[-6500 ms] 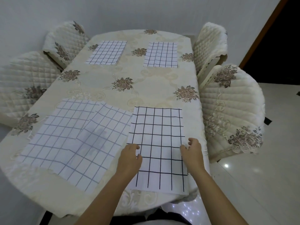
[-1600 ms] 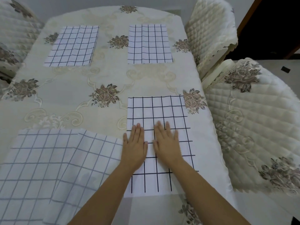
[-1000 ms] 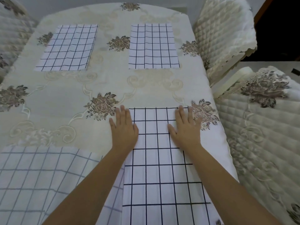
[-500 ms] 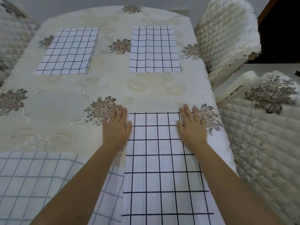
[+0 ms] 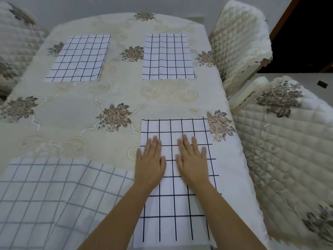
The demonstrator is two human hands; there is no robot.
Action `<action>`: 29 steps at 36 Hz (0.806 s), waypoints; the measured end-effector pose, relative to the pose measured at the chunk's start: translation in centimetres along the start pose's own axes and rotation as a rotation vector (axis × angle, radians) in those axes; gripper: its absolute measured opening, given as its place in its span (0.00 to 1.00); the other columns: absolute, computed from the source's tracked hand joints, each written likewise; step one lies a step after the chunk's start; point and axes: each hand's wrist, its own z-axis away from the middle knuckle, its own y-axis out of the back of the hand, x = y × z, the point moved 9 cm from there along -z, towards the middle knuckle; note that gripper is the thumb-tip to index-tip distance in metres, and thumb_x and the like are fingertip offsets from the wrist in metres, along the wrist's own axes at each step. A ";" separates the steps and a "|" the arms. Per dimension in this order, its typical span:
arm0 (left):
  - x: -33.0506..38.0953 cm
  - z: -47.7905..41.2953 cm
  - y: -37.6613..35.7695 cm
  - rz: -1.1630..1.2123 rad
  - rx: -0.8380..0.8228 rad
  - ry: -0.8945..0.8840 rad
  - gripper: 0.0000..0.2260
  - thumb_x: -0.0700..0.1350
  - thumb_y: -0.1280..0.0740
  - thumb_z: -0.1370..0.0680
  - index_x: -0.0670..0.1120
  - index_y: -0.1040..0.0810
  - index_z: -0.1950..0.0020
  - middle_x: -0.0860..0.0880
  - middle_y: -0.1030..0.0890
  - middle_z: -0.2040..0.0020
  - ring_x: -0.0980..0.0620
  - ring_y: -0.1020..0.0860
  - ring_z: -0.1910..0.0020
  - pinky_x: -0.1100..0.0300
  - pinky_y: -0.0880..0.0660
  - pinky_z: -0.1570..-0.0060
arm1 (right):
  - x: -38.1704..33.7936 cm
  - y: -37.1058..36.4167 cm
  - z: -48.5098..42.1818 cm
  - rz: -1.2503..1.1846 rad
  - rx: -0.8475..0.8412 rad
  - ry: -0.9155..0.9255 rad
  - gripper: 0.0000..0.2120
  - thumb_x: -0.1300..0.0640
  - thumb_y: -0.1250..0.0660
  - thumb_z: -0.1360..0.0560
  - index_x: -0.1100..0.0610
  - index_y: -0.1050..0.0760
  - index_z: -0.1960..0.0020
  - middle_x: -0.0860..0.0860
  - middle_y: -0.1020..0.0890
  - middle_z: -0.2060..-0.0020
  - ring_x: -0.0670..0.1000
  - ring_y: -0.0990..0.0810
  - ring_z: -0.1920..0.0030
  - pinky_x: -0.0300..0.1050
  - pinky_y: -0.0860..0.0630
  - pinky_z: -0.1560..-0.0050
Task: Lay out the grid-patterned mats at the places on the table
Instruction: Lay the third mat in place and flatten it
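Note:
A white mat with a black grid [image 5: 177, 213] lies flat at the table's near right place. My left hand [image 5: 150, 163] and my right hand [image 5: 192, 159] both press flat on its upper half, fingers straight, side by side. Two more grid mats lie spread at the far places, one at the far left [image 5: 79, 58] and one at the far right [image 5: 167, 56]. At the near left two paler grid mats [image 5: 46, 201] lie overlapping, the upper one skewed.
The table [image 5: 115, 94] wears a cream floral cloth. Quilted chairs stand close along the right side [image 5: 281, 141] and at the far right [image 5: 239, 37]; another chair is at the far left [image 5: 16, 33]. A dark doorway opens at the upper right.
My hands slid back from the mat's far corners toward its middle and came close together. The mat stays in place. The camera pulled back a little.

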 end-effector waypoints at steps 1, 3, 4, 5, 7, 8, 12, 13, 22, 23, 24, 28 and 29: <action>-0.7 0.3 0.2 -0.003 0.005 0.018 0.25 0.50 0.48 0.25 0.42 0.30 0.32 0.45 0.29 0.31 0.45 0.28 0.33 0.40 0.28 0.44 | 1.1 0.2 0.3 -0.007 -0.011 -0.029 0.26 0.47 0.54 0.23 0.53 0.38 0.27 0.50 0.36 0.27 0.57 0.38 0.27 0.64 0.38 0.34; -2.1 0.9 0.4 -0.008 0.010 0.046 0.25 0.50 0.48 0.25 0.41 0.30 0.31 0.44 0.29 0.31 0.44 0.28 0.34 0.38 0.28 0.45 | 3.5 0.3 0.9 -0.011 -0.062 -0.084 0.30 0.44 0.62 0.25 0.50 0.46 0.25 0.47 0.45 0.25 0.55 0.48 0.24 0.62 0.46 0.30; -2.9 1.3 0.4 -0.012 0.008 0.061 0.25 0.50 0.48 0.25 0.41 0.30 0.31 0.44 0.29 0.31 0.43 0.28 0.34 0.37 0.28 0.46 | 4.6 0.4 1.4 -0.010 -0.067 -0.106 0.32 0.43 0.65 0.26 0.50 0.49 0.24 0.46 0.49 0.24 0.53 0.51 0.24 0.61 0.49 0.29; -3.5 1.8 0.4 -0.017 0.010 0.078 0.25 0.49 0.48 0.25 0.41 0.30 0.31 0.44 0.29 0.31 0.43 0.28 0.34 0.37 0.28 0.46 | 5.6 0.8 2.0 -0.001 -0.052 -0.125 0.33 0.43 0.67 0.28 0.50 0.51 0.24 0.45 0.52 0.24 0.53 0.53 0.24 0.60 0.51 0.28; -4.5 2.8 0.3 -0.033 0.011 0.108 0.25 0.49 0.48 0.25 0.40 0.29 0.32 0.42 0.29 0.31 0.42 0.27 0.35 0.36 0.28 0.47 | 7.0 1.3 3.1 0.023 -0.061 -0.154 0.36 0.43 0.71 0.30 0.50 0.55 0.24 0.43 0.59 0.27 0.52 0.56 0.24 0.59 0.54 0.28; -4.7 3.2 0.2 -0.039 0.001 0.117 0.25 0.48 0.48 0.25 0.39 0.29 0.33 0.41 0.28 0.32 0.41 0.27 0.35 0.36 0.27 0.48 | 7.5 1.2 3.7 0.027 -0.080 -0.170 0.37 0.43 0.73 0.31 0.50 0.56 0.24 0.43 0.61 0.27 0.52 0.57 0.24 0.59 0.55 0.27; -3.9 4.8 1.1 0.056 0.039 0.195 0.20 0.44 0.40 0.29 0.35 0.23 0.42 0.35 0.22 0.41 0.36 0.22 0.44 0.39 0.24 0.51 | 7.3 1.2 5.4 -0.003 -0.156 -0.234 0.39 0.41 0.74 0.32 0.52 0.56 0.24 0.50 0.57 0.24 0.55 0.58 0.24 0.62 0.55 0.28; -3.6 5.3 1.6 0.113 0.066 0.227 0.17 0.41 0.37 0.30 0.34 0.22 0.44 0.35 0.21 0.45 0.35 0.21 0.48 0.42 0.23 0.53 | 6.7 1.5 5.7 -0.010 -0.155 -0.227 0.38 0.40 0.70 0.29 0.54 0.51 0.24 0.52 0.50 0.24 0.58 0.52 0.24 0.65 0.50 0.30; -6.3 9.0 1.2 0.554 -0.042 0.775 0.16 0.48 0.32 0.27 0.39 0.24 0.44 0.41 0.25 0.44 0.41 0.25 0.46 0.55 0.28 0.53 | 2.9 -0.3 9.7 0.003 -0.278 -0.112 0.39 0.38 0.71 0.32 0.53 0.61 0.24 0.49 0.66 0.27 0.56 0.63 0.25 0.64 0.54 0.29; -6.6 9.0 0.9 0.599 -0.074 0.815 0.16 0.48 0.32 0.27 0.38 0.24 0.46 0.40 0.24 0.45 0.41 0.23 0.49 0.55 0.27 0.54 | 3.1 -0.2 9.7 0.013 -0.269 -0.118 0.36 0.37 0.68 0.28 0.52 0.62 0.24 0.49 0.66 0.26 0.55 0.64 0.25 0.64 0.55 0.29; -6.9 8.9 0.7 0.630 -0.103 0.849 0.16 0.48 0.32 0.28 0.37 0.24 0.47 0.39 0.23 0.47 0.41 0.23 0.51 0.54 0.25 0.55 | 3.1 -0.1 9.7 0.016 -0.281 -0.123 0.33 0.38 0.62 0.24 0.52 0.62 0.24 0.49 0.64 0.25 0.55 0.64 0.25 0.64 0.55 0.29; -7.1 8.3 0.6 0.726 -0.152 0.900 0.12 0.42 0.33 0.28 0.35 0.24 0.49 0.42 0.24 0.59 0.45 0.25 0.60 0.59 0.30 0.64 | 2.9 0.4 9.1 0.006 -0.315 -0.124 0.31 0.42 0.51 0.21 0.52 0.58 0.24 0.50 0.61 0.24 0.56 0.63 0.25 0.66 0.52 0.30; -7.1 8.1 0.4 0.748 -0.163 0.907 0.11 0.41 0.33 0.28 0.35 0.24 0.50 0.42 0.24 0.60 0.45 0.25 0.60 0.60 0.30 0.65 | 2.9 0.4 9.1 0.004 -0.320 -0.126 0.31 0.42 0.50 0.21 0.52 0.58 0.24 0.50 0.61 0.24 0.56 0.63 0.25 0.66 0.51 0.30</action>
